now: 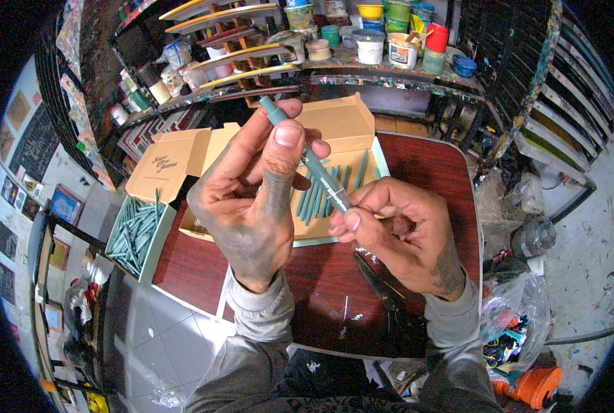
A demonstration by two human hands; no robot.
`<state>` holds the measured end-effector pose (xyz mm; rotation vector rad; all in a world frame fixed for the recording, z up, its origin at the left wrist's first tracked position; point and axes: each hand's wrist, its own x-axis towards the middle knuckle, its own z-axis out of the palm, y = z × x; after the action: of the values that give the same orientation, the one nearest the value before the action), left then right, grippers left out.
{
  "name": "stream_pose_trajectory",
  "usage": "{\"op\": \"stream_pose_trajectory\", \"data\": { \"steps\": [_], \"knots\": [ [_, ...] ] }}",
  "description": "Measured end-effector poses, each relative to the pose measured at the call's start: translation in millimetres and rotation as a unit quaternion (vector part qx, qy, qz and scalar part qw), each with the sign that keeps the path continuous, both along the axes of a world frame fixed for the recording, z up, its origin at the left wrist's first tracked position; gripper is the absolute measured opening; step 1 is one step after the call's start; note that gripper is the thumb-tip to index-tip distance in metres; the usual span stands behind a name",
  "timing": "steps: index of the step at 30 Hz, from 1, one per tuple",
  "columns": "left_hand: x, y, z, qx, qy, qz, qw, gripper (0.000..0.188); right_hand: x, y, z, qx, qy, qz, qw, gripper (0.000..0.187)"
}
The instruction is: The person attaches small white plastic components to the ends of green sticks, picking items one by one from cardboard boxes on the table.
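Observation:
A slim teal pen (315, 167) with white lettering slants across both my hands above the table. My left hand (252, 206) pinches its upper part between thumb and forefinger, with the end sticking out past them. Lower down, my right hand (417, 237) grips the other end between thumb and fingers, which hide its tip. Behind my hands lies an open cardboard box (334, 118), where several similar pens (314, 199) rest side by side. At the left, another open box (158, 249) is heaped with pens (136, 234).
The dark red-brown table (327, 275) bears a black tool (379, 282), partly shadowed, and small white scraps (355, 317). Shelves behind hold paint tubs (370, 48). A clear plastic bag (516, 310) and an orange container (535, 389) stand at the right.

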<state>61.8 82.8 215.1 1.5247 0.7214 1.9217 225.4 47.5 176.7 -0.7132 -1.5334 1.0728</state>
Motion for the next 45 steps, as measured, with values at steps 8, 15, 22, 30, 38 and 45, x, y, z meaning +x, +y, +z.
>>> {"op": "stream_pose_trajectory", "data": {
  "steps": [8,15,22,30,38,45],
  "knots": [
    [0.4,0.3,0.5,-0.001,-0.008,0.004,1.000,0.034,-0.6,-1.9,-0.1,-0.009,0.006,-0.008,1.000,0.020],
    [4.2,2.3,2.4,-0.033,0.013,-0.086,0.996,0.036,0.3,-2.2,-0.9,-0.006,0.042,-0.016,0.999,0.017],
    [-0.3,-8.0,3.6,-0.102,0.118,-0.163,0.974,0.024,2.5,-0.4,0.2,0.055,0.037,-0.025,0.997,0.018],
    [4.3,-3.0,-2.2,-0.055,0.124,-0.091,0.987,0.025,6.6,-0.5,2.0,0.013,0.040,0.020,0.999,0.018],
    [-0.3,-9.6,1.3,-0.081,0.146,-0.075,0.983,0.028,4.6,2.9,1.0,0.008,0.063,0.058,0.996,0.017],
    [-0.8,-6.5,1.4,-0.069,0.117,-0.088,0.987,0.030,2.9,2.9,-3.5,0.008,0.074,0.053,0.996,0.015]
  ]
}}
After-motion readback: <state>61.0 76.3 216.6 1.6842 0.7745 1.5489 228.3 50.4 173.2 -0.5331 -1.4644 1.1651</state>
